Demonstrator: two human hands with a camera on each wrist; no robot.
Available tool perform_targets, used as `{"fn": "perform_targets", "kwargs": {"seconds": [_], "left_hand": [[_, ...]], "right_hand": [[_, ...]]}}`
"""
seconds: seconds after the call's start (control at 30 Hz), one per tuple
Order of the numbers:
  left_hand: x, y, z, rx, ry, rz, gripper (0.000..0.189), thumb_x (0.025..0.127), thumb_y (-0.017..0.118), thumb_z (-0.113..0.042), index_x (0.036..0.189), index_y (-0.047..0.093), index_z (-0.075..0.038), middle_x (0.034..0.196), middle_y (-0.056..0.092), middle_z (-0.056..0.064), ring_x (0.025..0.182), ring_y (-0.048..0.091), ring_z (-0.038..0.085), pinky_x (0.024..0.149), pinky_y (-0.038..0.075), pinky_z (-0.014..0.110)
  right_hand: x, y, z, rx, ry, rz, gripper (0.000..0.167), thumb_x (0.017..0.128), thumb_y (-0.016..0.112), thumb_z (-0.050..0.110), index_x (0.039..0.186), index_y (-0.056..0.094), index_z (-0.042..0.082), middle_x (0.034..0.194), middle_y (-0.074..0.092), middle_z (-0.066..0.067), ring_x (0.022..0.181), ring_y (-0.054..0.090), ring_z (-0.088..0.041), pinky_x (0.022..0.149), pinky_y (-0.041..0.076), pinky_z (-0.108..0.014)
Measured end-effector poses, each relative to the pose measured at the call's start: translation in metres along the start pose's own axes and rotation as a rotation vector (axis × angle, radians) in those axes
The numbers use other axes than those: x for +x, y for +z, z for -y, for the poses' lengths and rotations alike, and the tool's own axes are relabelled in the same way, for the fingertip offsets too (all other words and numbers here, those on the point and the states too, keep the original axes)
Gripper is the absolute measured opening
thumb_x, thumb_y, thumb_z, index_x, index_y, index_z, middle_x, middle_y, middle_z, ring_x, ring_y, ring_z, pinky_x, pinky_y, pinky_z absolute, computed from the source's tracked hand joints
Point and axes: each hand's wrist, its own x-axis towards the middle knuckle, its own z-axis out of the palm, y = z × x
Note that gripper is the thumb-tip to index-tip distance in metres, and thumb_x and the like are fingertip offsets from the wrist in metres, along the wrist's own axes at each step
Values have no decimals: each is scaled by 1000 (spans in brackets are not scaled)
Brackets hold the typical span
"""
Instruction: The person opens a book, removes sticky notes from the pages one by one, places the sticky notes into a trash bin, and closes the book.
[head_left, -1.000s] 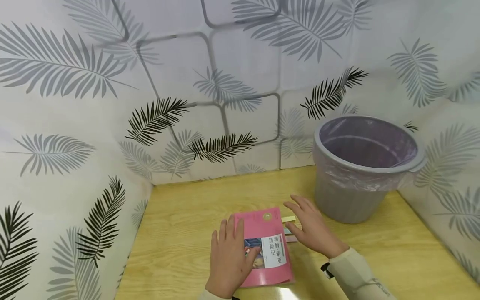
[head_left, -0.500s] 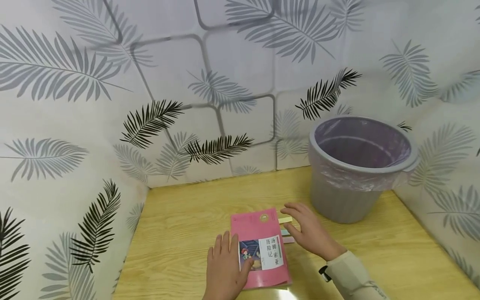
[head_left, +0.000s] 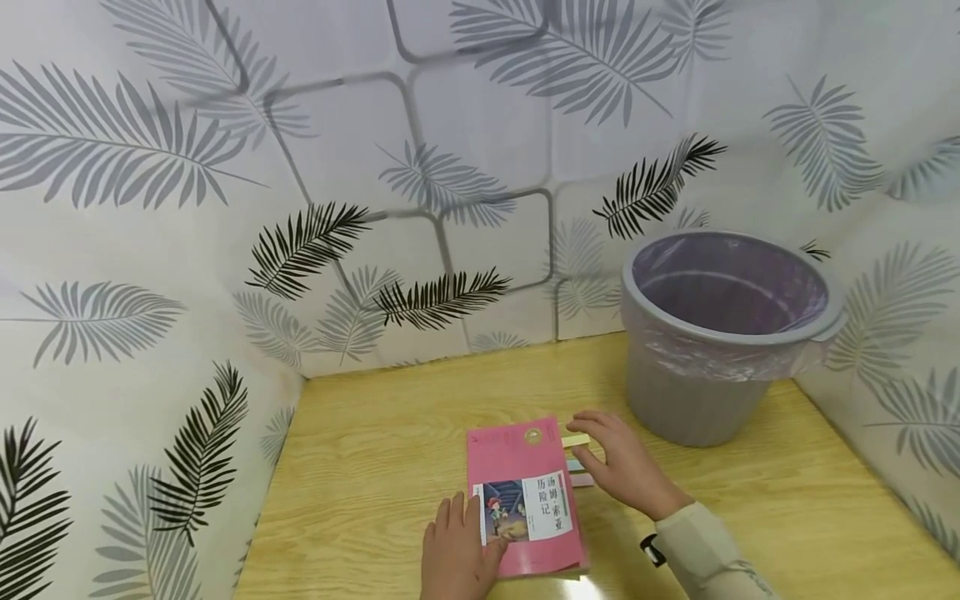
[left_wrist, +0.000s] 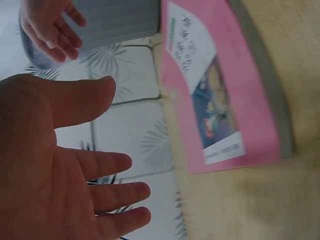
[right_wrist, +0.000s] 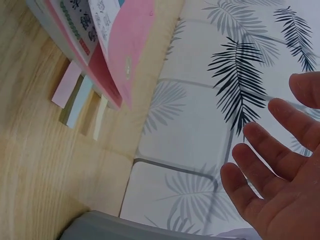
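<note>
Pink paperback (head_left: 525,500), lying left of the bin (head_left: 697,400); probably light, bendable, slick-covered; best gripped by both long edges, avoiding tabs (right_wrist: 79,102). Left hand (head_left: 457,557), right hand (head_left: 624,463): fingers loosely extended, holding nothing.

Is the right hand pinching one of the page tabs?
No, the right wrist view shows the right hand open and apart from the tabs.

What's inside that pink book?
A yellow tab, a blue tab and a pink tab stick out at the book's edge. Its cover hides what's printed inside.
</note>
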Motion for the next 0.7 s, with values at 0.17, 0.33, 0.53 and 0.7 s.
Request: {"fn": "perform_targets", "kwargs": {"seconds": [0.17,0.33,0.53,0.7], "left_hand": [[0,21,8,-2,-17,66,65,82,75,-37,130,56,1,137,55,25,130,50,46,101,45,62],[1,35,10,-26,-59,136,65,80,78,-36,129,57,0,137,55,25,128,51,44,100,46,61],[-1,47,11,11,-66,178,64,80,78,-36,128,59,1,132,58,24,122,55,42,93,51,59],[-1,52,10,60,-62,169,62,79,78,-35,126,60,2,130,59,22,117,58,39,87,54,56]], "right_hand": [[-1,6,-4,6,36,20,33,92,69,15,122,66,4,132,62,-18,124,57,-38,103,47,-58],[-3,12,-9,21,52,11,32,91,69,12,121,67,3,130,64,-19,122,58,-39,102,48,-58],[-4,20,-17,39,58,14,29,90,69,11,118,68,2,125,66,-19,119,61,-38,101,49,-56],[-2,26,-24,51,70,26,28,91,69,10,118,68,2,123,67,-16,116,63,-36,98,51,-54]]}}
